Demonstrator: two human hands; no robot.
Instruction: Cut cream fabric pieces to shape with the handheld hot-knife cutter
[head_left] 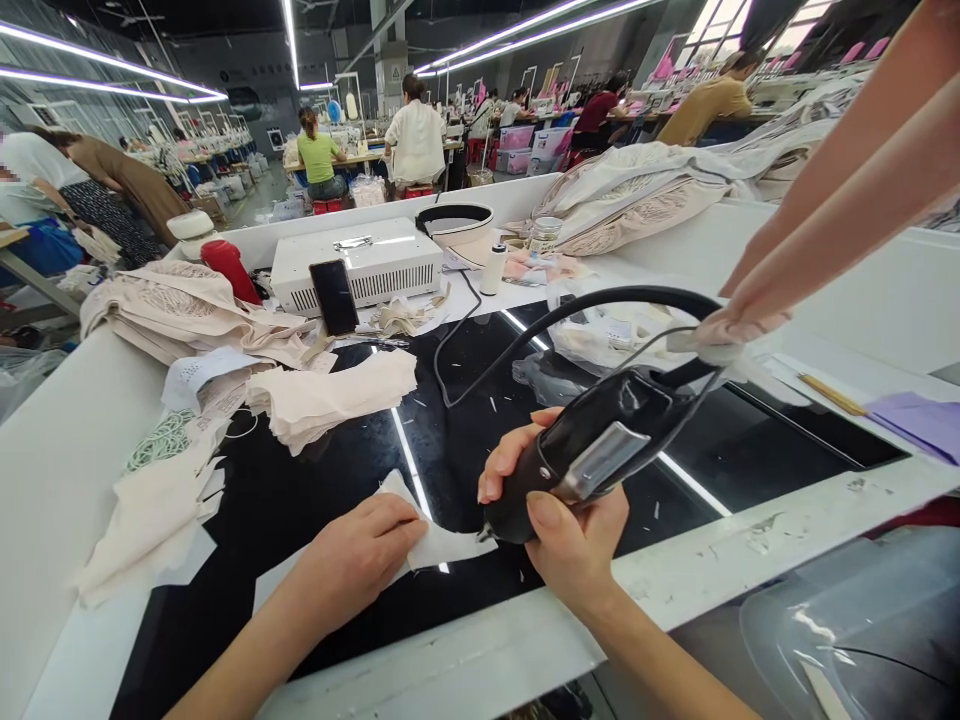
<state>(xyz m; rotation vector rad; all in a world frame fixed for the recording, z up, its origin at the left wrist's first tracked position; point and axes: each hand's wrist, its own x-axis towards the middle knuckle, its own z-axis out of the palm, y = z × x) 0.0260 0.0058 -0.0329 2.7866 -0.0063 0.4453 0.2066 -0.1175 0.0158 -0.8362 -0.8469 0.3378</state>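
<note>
1. grasping the tool (592, 455) in the right hand (574, 530), wrapped around with fingers on the far side and thumb on the near side.
2. pressing on the cloth (450, 545) with the left hand (367, 550), with fingers close together and bent; cannot tell pinching from plain pressing.
3. from the right hand's grip, left and slightly down to the cloth: flat between both hands, partly under the left, so nearer to that one.
4. along the cloth's long axis, roughly sideways from the left fingers to the tool's tip (484, 535), with a hollow curve on the far edge.
5. down the tool's own length, slanted from hose end high at right to tip low at left; right at the cloth's near-right end, too close to tell touching from just above.
6. at the tool's rear, a black hose (600, 295), seemingly tied to a pale pink band (847, 210) stretched off to the upper right.
7. underneath, a dark, glossy tabletop (465, 440), strewn with slivers and edged by a white border (697, 575).
8. farther off, a pale stack (337, 395) at left, a phone (335, 298) against a white box (360, 255) behind, a purple sheet (919, 425) at right.
9. beyond, under strip lights (290, 40), co-workers (415, 140) seated at sewing tables.
</note>
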